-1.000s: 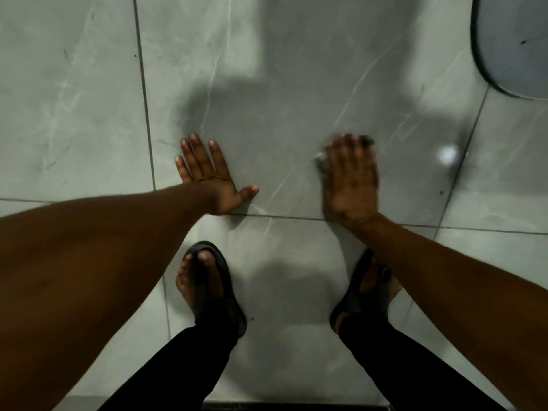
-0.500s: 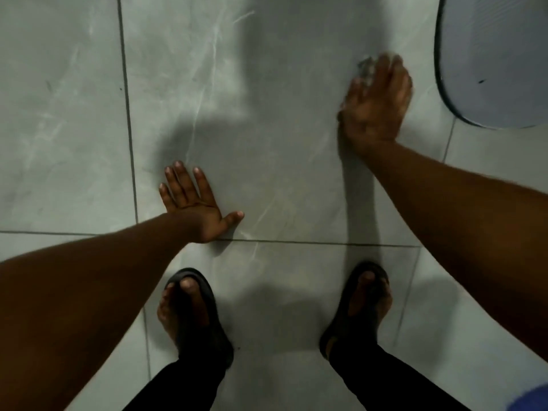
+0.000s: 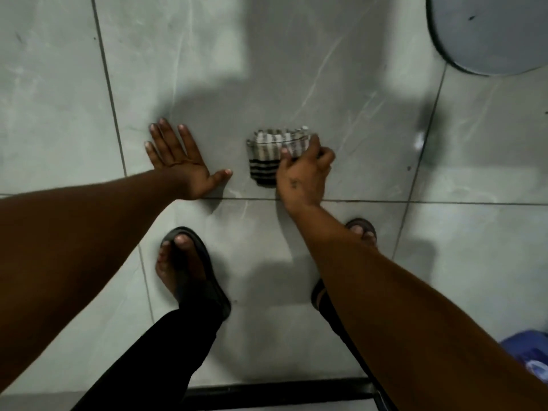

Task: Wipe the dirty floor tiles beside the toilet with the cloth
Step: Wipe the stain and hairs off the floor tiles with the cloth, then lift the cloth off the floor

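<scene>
Your left hand [image 3: 181,161] lies flat and open on the grey floor tile [image 3: 296,54], fingers spread, and it carries your weight. Your right hand [image 3: 302,173] is curled over the right edge of the cloth [image 3: 267,152] and pinches it between the thumb and the other fingers. The cloth is striped, pale at the far part and dark near you, and it lies on the same tile, between your two hands and just past the grout line [image 3: 415,201]. The rounded grey base of the toilet [image 3: 489,34] is well apart, at the far right.

The cloth looks soft, thin and light, so I think it will bunch under the fingers instead of staying spread. It is better to press the palm on its middle than to hold only one edge. The tile looks glossy, so the cloth should slide easily.
</scene>
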